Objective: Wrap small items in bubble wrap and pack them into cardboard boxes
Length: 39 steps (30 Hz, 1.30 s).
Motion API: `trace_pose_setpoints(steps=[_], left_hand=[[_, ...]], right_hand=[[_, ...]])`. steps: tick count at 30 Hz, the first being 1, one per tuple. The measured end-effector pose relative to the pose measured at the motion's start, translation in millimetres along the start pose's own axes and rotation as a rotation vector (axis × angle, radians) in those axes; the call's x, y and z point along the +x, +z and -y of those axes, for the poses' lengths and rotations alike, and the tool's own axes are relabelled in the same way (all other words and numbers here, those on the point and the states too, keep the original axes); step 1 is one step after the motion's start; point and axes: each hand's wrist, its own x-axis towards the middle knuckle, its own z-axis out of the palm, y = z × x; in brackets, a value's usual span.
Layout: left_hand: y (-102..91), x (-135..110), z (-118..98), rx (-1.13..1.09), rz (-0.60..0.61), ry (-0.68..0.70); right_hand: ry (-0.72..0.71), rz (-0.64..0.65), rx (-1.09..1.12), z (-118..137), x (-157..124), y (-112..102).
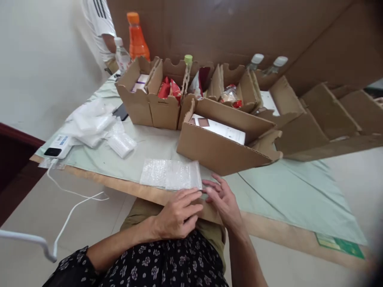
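Note:
Flat bubble wrap bags [181,174] lie overlapping near the front edge of the table, by my hands. My left hand [179,213] is at their lower right corner, its fingers apart and slightly bent, the index fingertip at the plastic edge. Just to the right, my right hand [223,201] has its fingers spread, with the fingertips close to the same corner. I see nothing held in either hand. Behind them stands a cardboard box [221,149] with white printed boxes [221,129] inside.
Several cardboard bins [166,111] with packets and boxes line the back. More clear plastic bags [92,121] pile up at left, beside a white power bank [60,145] with a cable. An orange bottle [138,38] stands behind. A person in a white sleeve [100,24] is at the far left.

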Motion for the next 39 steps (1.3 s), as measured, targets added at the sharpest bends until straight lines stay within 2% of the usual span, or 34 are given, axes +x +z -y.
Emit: trace_pose_setpoints(steps=[2, 4, 6, 7, 9, 11, 14, 15, 17, 20, 22, 25, 28, 31, 33, 36, 37, 39], left_hand=[[-7.7, -3, 6, 0.038, -0.085, -0.05], [-24.5, -8, 22, 0.175, -0.181, -0.178], [-44.0, -16, 44, 0.37, -0.217, -0.331], [-52.8, -20, 55, 0.464, -0.204, -0.399], [-65.7, -30, 76, 0.606, -0.144, -0.51], [-71.4, -37, 88, 0.67, -0.085, -0.585], [-71.3, -40, 94, 0.69, -0.034, -0.635], [-70.7, -39, 93, 0.693, -0.019, -0.645], [-70.0, -36, 91, 0.693, 0.003, -0.666], [-71.9, -31, 86, 0.618, -0.015, -0.676], [-75.4, -27, 80, 0.498, -0.069, -0.663], [-81.0, -18, 70, 0.314, -0.126, -0.653], [-77.7, -9, 65, 0.257, -0.052, -0.622], [-62.5, -3, 69, 0.338, 0.114, -0.586], [-52.8, -1, 73, 0.418, 0.179, -0.584], [-49.5, 5, 78, 0.466, 0.103, -0.568], [-50.9, 9, 80, 0.452, 0.05, -0.559], [-53.8, 26, 85, 0.383, -0.052, -0.549]], right_hand=[[-0.103, -0.071, -0.158, -5, -6, -4], [-0.271, -0.191, -0.328, -5, -11, -1], [-0.44, -0.255, -0.44, 0, -16, 10], [-0.51, -0.233, -0.468, 5, -18, 18], [-0.608, -0.104, -0.527, 15, -18, 40], [-0.648, 0.027, -0.673, 22, -13, 66], [-0.59, 0.115, -0.945, 23, 3, 101], [-0.553, 0.125, -0.981, 21, 9, 107], [-0.504, 0.126, -0.913, 17, 17, 108], [-0.46, 0.068, -0.588, 19, 11, 82], [-0.412, -0.019, -0.395, 24, -5, 51], [-0.323, -0.263, -0.235, 26, -35, -5], [-0.238, -0.535, -0.213, 9, -50, -59], [-0.142, -0.67, -0.416, -23, -44, -96], [-0.161, -0.745, -0.619, -40, -35, -108], [-0.363, -0.856, -0.835, -43, -27, -108], [-0.431, -0.846, -0.853, -38, -25, -105], [-0.499, -0.728, -0.807, -20, -20, -95]])
